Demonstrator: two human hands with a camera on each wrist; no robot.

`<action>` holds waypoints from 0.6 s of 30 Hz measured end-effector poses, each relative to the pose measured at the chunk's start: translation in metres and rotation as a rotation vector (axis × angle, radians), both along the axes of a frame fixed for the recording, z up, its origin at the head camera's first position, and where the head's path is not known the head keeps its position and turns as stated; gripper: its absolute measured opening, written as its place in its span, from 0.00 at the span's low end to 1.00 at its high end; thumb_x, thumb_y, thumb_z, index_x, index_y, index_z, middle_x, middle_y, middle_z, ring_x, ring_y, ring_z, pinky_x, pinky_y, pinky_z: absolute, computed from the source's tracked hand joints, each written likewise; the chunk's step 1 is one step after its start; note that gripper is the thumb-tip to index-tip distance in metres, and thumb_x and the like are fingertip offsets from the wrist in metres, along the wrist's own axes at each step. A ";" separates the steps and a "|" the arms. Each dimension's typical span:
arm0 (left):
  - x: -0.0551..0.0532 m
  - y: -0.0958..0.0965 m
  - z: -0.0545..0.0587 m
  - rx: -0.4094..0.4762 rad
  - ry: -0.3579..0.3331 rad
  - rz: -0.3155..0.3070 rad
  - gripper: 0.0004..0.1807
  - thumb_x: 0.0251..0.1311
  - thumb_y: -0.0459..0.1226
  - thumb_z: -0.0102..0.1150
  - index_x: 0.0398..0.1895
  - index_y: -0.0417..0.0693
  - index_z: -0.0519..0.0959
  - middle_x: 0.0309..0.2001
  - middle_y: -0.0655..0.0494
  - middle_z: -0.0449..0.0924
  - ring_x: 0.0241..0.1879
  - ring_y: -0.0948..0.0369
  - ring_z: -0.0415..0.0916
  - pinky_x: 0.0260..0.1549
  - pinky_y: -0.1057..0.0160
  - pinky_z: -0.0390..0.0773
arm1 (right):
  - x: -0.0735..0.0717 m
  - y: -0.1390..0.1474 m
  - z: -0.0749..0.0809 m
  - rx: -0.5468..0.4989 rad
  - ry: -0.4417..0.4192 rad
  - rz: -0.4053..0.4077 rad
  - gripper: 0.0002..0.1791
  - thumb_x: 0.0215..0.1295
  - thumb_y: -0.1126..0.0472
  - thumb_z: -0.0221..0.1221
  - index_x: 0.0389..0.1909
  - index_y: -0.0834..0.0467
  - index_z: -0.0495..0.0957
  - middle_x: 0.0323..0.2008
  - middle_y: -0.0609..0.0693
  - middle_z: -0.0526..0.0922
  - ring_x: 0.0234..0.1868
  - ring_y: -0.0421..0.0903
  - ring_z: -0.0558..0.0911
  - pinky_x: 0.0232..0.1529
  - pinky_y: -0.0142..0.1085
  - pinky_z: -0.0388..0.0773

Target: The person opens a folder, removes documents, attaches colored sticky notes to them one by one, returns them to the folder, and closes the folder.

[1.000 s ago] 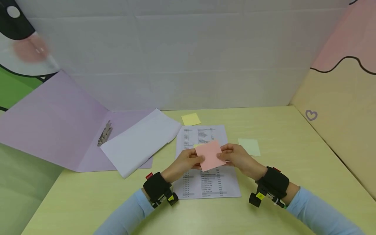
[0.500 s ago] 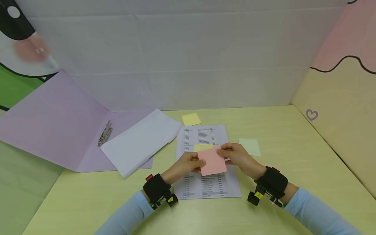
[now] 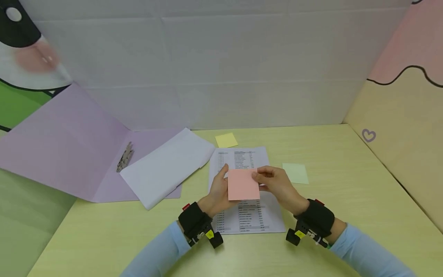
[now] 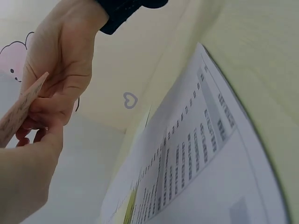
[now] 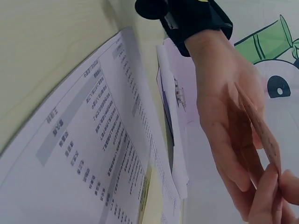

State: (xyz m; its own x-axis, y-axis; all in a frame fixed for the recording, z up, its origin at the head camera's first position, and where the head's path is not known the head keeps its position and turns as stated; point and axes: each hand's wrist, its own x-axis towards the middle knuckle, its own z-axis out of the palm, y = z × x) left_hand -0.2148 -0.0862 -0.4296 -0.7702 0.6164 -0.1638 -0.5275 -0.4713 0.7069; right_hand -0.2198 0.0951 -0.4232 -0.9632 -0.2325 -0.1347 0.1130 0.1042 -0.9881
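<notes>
A pink sticky note [image 3: 243, 185] is held level above a printed sheet [image 3: 250, 221]. My right hand [image 3: 279, 187] pinches its right edge between thumb and fingers. Beneath the note lies my left hand [image 3: 216, 195], palm up with the thumb stretched away; in the right wrist view its fingers [image 5: 229, 154] run fairly straight behind the note. Faint marks show on the note's underside in the left wrist view. A yellow note [image 5: 145, 193] is stuck on the sheet, hidden by the pink one in the head view.
Beyond the sheet sits another yellow note [image 3: 226, 140], and a pale green note [image 3: 295, 173] lies to the right. At the left, a purple folder [image 3: 69, 142] stands open with a metal clip [image 3: 125, 157]; folded white paper [image 3: 167, 167] lies partly on it. Partition walls [image 3: 221, 69] bound the table.
Both hands pinched the pink note by its sides before. My left hand has released its pinch and turned palm up under the note, which now lies squarer and flatter. My right hand shifted slightly left.
</notes>
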 end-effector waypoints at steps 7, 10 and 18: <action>-0.001 0.003 -0.004 0.081 -0.019 -0.025 0.39 0.65 0.61 0.17 0.71 0.46 0.45 0.68 0.52 0.54 0.60 0.61 0.62 0.60 0.59 0.61 | 0.003 0.002 -0.003 0.077 0.115 -0.060 0.18 0.57 0.61 0.62 0.42 0.67 0.69 0.33 0.54 0.77 0.30 0.42 0.80 0.34 0.34 0.80; -0.001 0.004 -0.006 0.108 -0.021 -0.054 0.40 0.64 0.62 0.16 0.71 0.47 0.46 0.71 0.52 0.48 0.62 0.60 0.60 0.64 0.56 0.56 | 0.003 0.001 -0.005 0.154 0.229 -0.089 0.17 0.54 0.62 0.64 0.39 0.65 0.69 0.30 0.54 0.75 0.25 0.42 0.78 0.28 0.32 0.78; 0.000 0.004 -0.006 0.133 -0.034 -0.082 0.40 0.63 0.64 0.18 0.71 0.50 0.50 0.64 0.53 0.59 0.57 0.59 0.66 0.57 0.56 0.66 | 0.011 0.000 -0.011 0.605 1.041 0.016 0.18 0.44 0.59 0.70 0.34 0.60 0.76 0.33 0.49 0.77 0.34 0.43 0.74 0.34 0.31 0.74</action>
